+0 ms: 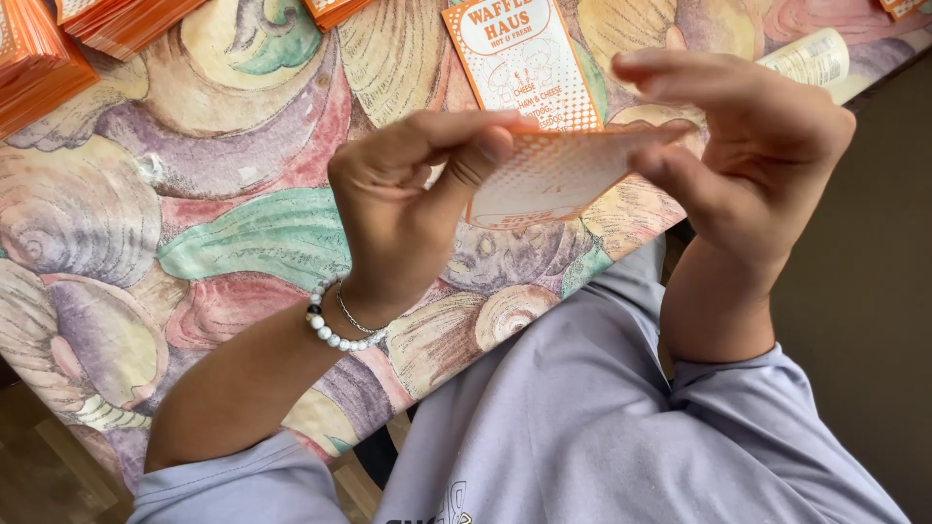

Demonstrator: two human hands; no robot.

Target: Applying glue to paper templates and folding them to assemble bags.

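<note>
Both hands hold one orange-and-white paper sleeve [549, 175] above the near edge of the table [223, 233]. The left hand [408, 204] pinches the sleeve's left end between thumb and fingers; a bead bracelet [335, 335] and a thin chain circle that wrist. The right hand [743, 146] grips the right end, fingers curled over the top and thumb beneath, so the sleeve lies nearly flat between the two hands, clear of the cloth. Just beyond it a second sleeve [524, 58] lies flat on the shell-patterned tablecloth (printed side up). Stacks of orange sleeves [44, 63] sit at the far left corner, well apart from the hands. A white leaflet [815, 58] lies at the far right edge.
</note>
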